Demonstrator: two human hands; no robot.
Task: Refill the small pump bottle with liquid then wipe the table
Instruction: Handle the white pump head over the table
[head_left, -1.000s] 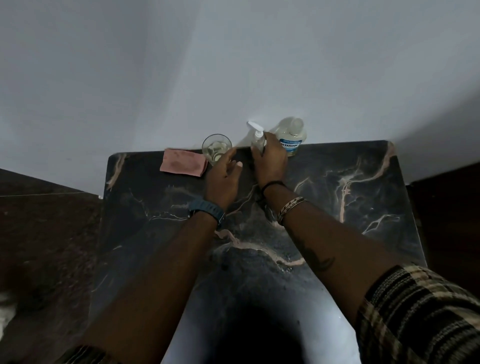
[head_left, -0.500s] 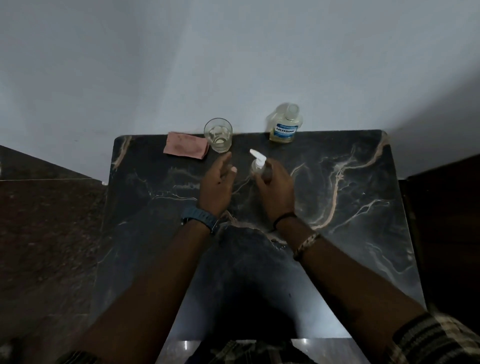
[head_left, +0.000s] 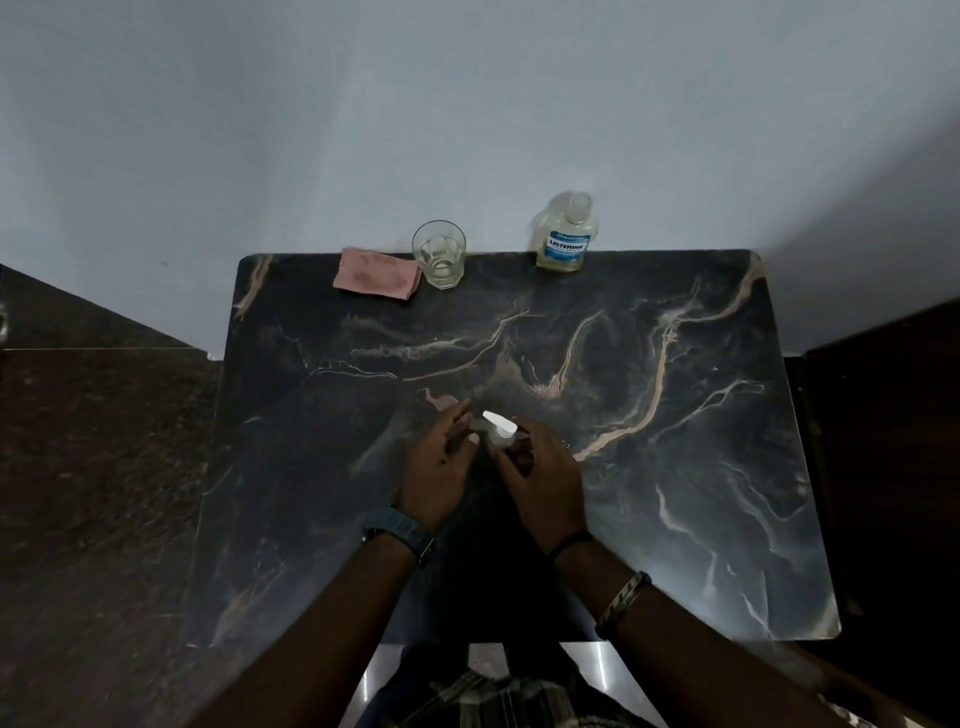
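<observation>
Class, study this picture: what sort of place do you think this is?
Probably a room at home: a dark marble-topped table against a plain wall, with a mouthwash bottle, a drinking glass and a pink cloth.

Wall: I see a plain pale grey-blue wall (head_left: 467, 104) filling the upper half of the view.
Floor: dark speckled stone floor (head_left: 93, 467) on the left.
Right side: a dark brown surface (head_left: 893, 415), too dim to identify.
Wristwatch: blue-grey wristwatch (head_left: 400, 532) on the left wrist.
Bracelet: woven bracelet (head_left: 623, 603) on the right forearm.
Clothing: plaid fabric (head_left: 498, 701) at the bottom edge.
</observation>
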